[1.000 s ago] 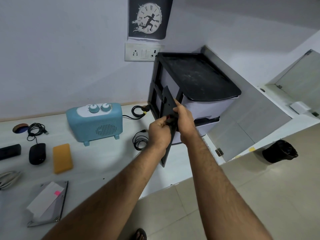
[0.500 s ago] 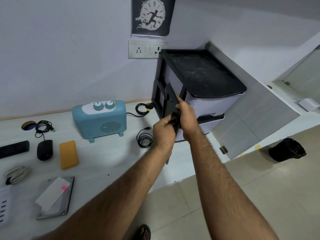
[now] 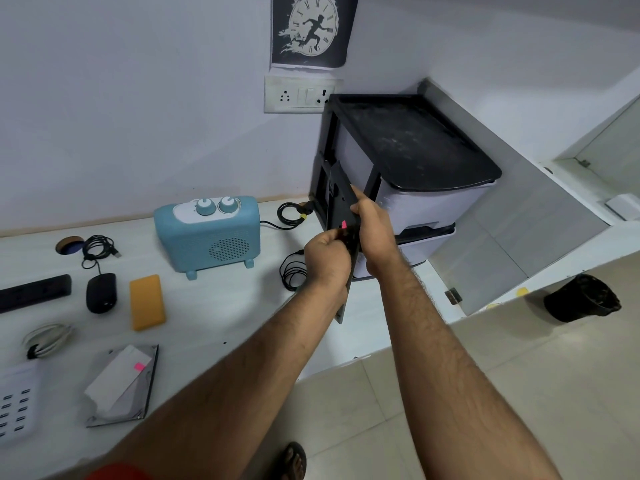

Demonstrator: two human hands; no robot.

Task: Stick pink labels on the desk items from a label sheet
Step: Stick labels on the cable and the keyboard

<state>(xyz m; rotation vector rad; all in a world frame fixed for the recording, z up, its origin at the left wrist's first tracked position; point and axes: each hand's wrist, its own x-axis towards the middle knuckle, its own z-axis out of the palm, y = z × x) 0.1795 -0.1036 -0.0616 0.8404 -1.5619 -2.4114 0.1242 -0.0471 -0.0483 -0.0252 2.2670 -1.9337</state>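
Gripping a flat black rectangular panel point(image 3: 341, 216) held edgewise in front of the black-and-grey drawer unit point(image 3: 408, 174), the right hand point(image 3: 375, 233) curls its fingers around the panel's right edge. The left hand point(image 3: 327, 258) pinches at the panel's face, beside one small pink label point(image 3: 344, 224) stuck there. Left of the drawer unit, on the white counter point(image 3: 214, 306), lie one white label sheet point(image 3: 117, 379) bearing one pink label, one blue speaker point(image 3: 207, 233), one black mouse point(image 3: 101, 292) and one orange block point(image 3: 147, 302).

Bare hairy forearms point(image 3: 450, 358), red clothing edge point(image 3: 117, 472), dark sandal point(image 3: 294, 460).
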